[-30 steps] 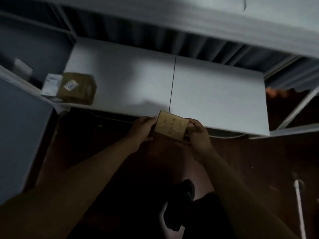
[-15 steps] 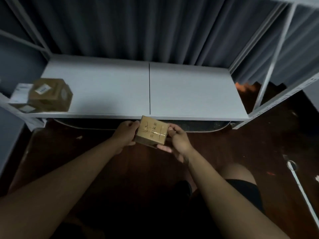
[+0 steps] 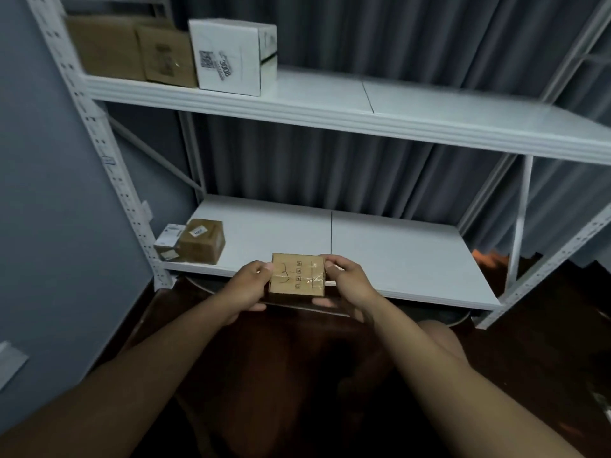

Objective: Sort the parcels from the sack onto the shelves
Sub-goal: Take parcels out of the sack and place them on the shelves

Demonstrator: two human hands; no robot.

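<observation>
- A small brown cardboard parcel [image 3: 297, 275] is held between both hands, in front of the front edge of the lower shelf [image 3: 396, 259].
- A column of small printed handling symbols and a curved hand-drawn mark are seen on its top face; clear tape is stretched across its right part. None of it can be read.
- The parcel's left edge is pinched by the left hand [image 3: 249, 287], with the thumb on top and the fingers curled beneath.
- Its right edge is gripped by the right hand [image 3: 347, 282], with the thumb on top and the fingertips under the box.
- Both forearms are stretched forward from the bottom corners of the view, where they are cut off.
- Beyond and to the left of the left hand, a brown box [image 3: 201, 241] with a white label is set on the lower shelf, touching a small white box [image 3: 168, 241]; their labels are too small to read.
- Above the hands, on the upper shelf [image 3: 363, 104], a white box [image 3: 231, 57] is marked "3008" beside a barcode-like print.
- Just left of it, two brown boxes [image 3: 132, 51] are stood; their print is blurred.
- Grey curtain folds [image 3: 363, 166] are hung behind the shelves.
- The floor beneath the arms is dark and hard to make out.
</observation>
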